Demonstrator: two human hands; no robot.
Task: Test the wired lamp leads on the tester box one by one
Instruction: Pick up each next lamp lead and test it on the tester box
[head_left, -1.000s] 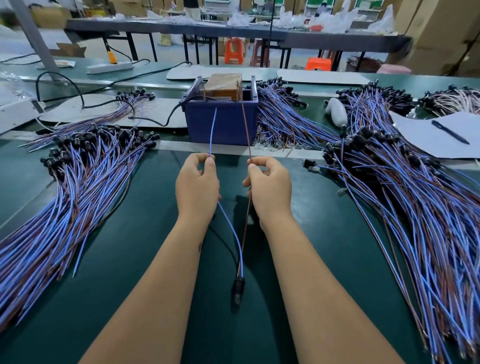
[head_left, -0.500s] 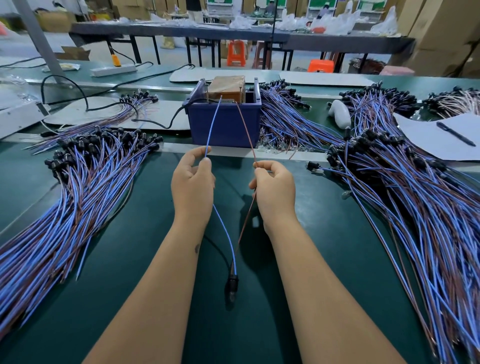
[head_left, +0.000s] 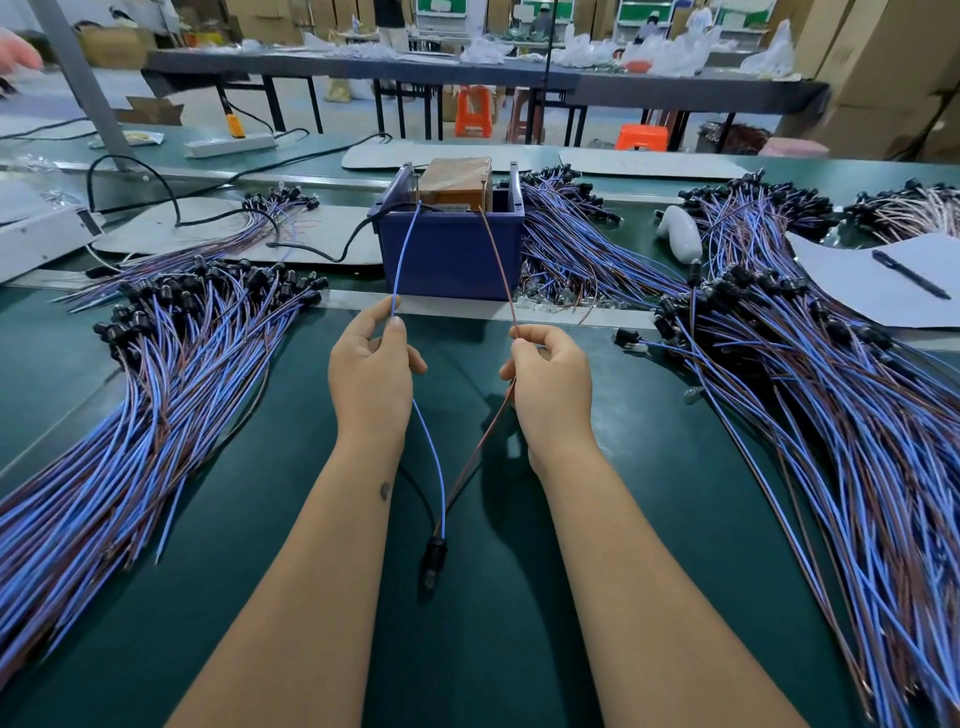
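Dark green tabletop (head_left: 493, 649) w/ a pale strip running left-right across the middle. On it: big heap of blue/brown leads (head_left: 130, 441) at left, another heap (head_left: 831, 415) at right, blue tester box (head_left: 449, 254) centre far w/ more leads (head_left: 571, 249) just right of it. Far right: white paper (head_left: 857, 280) w/ pen (head_left: 910, 274) on top; far left: black cable (head_left: 171, 192), white power strip (head_left: 228, 145).

Both forearms bare, no sleeves; small dark mark on left forearm (head_left: 385, 490).
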